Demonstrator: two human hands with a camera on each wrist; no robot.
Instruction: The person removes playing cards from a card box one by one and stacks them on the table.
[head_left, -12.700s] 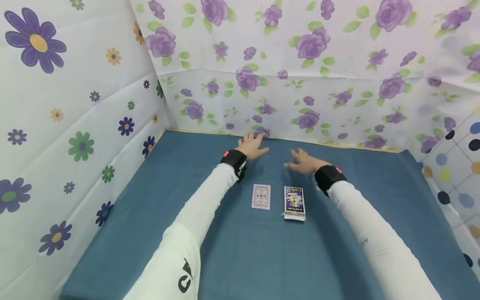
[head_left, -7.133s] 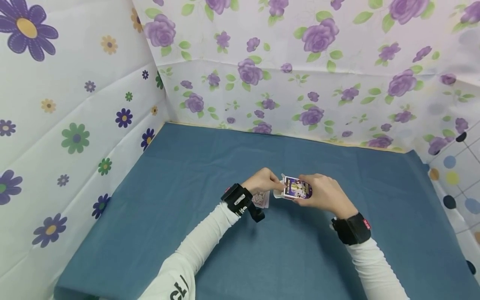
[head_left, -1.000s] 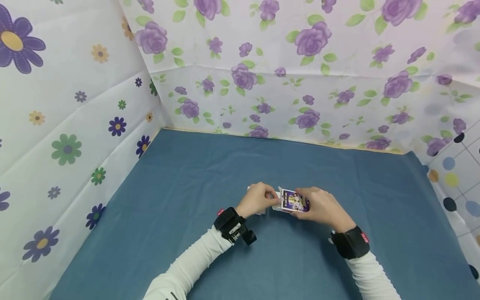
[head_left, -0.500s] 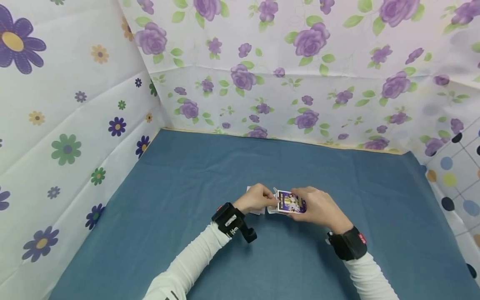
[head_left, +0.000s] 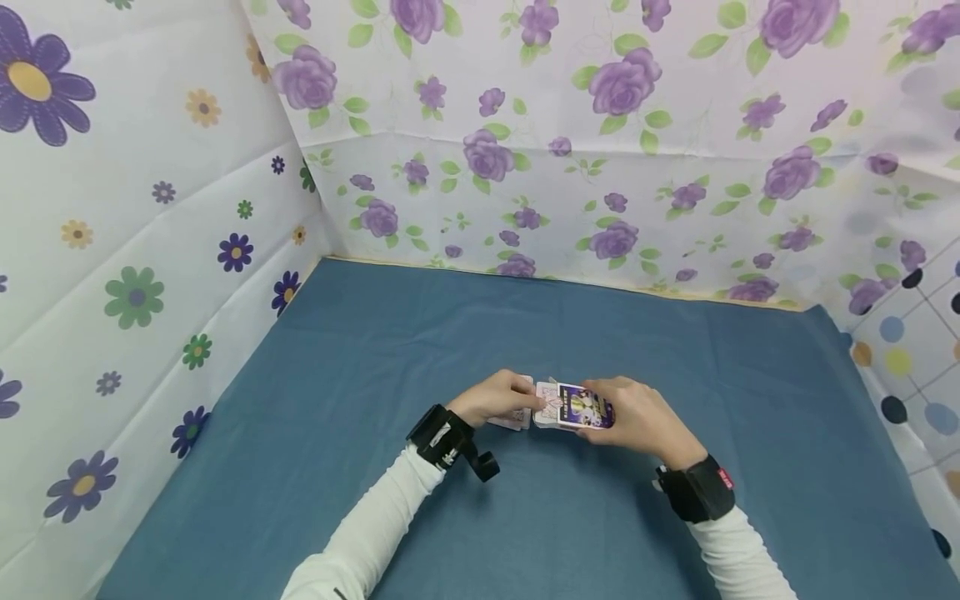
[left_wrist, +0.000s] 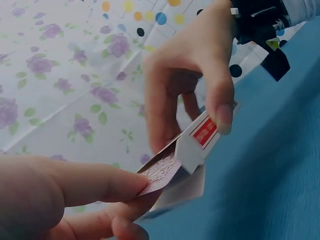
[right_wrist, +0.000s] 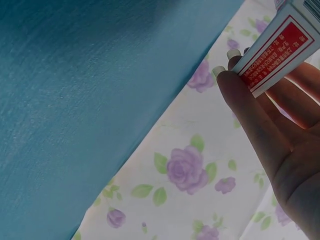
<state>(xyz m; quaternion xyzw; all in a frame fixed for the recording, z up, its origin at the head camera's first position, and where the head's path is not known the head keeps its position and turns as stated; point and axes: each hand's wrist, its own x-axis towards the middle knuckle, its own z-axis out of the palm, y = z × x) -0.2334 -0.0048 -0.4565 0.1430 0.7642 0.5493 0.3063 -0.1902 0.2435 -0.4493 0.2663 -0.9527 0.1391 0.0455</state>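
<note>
My right hand (head_left: 643,418) holds a purple-fronted playing-card box (head_left: 587,407) on its side, open end facing left. A red label on the box's narrow side (right_wrist: 277,54) shows in the right wrist view, fingers and thumb gripping its edges. Out of the open end stick patterned playing cards (head_left: 550,403). Between thumb and index finger, my left hand (head_left: 497,397) pinches the protruding end of the cards (left_wrist: 162,174). How many cards it pinches is hidden. More playing cards (head_left: 514,419) lie face down on the table below the left hand, partly covered by it.
A blue cloth (head_left: 420,333) covers the table. Flowered white sheeting (head_left: 480,192) rises along its back edge, and more sheeting (head_left: 135,375) stands along the left side. Dotted sheeting (head_left: 900,383) borders the right.
The left hand has moved slightly left, and patterned cards now stick out of the box. Since the earliest frame, the box was lifted from the table into the right hand.
</note>
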